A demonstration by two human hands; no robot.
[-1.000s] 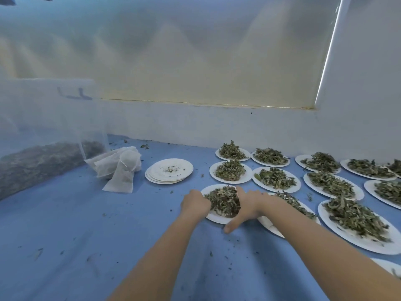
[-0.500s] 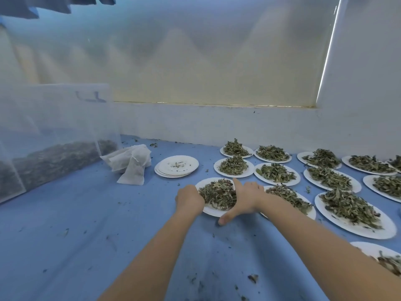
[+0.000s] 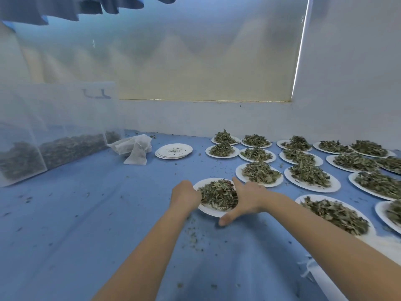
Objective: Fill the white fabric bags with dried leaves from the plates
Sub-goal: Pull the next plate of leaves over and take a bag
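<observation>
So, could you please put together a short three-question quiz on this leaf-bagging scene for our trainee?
1. True or false: both hands are at the nearest leaf plate.
2. What lies just left of the stack of emptied plates?
3. Which hand has its thumb stretched out along the plate's near rim: A left, B right?

Key:
1. True: the left hand and the right hand flank it.
2. The white fabric bags.
3. B.
</observation>
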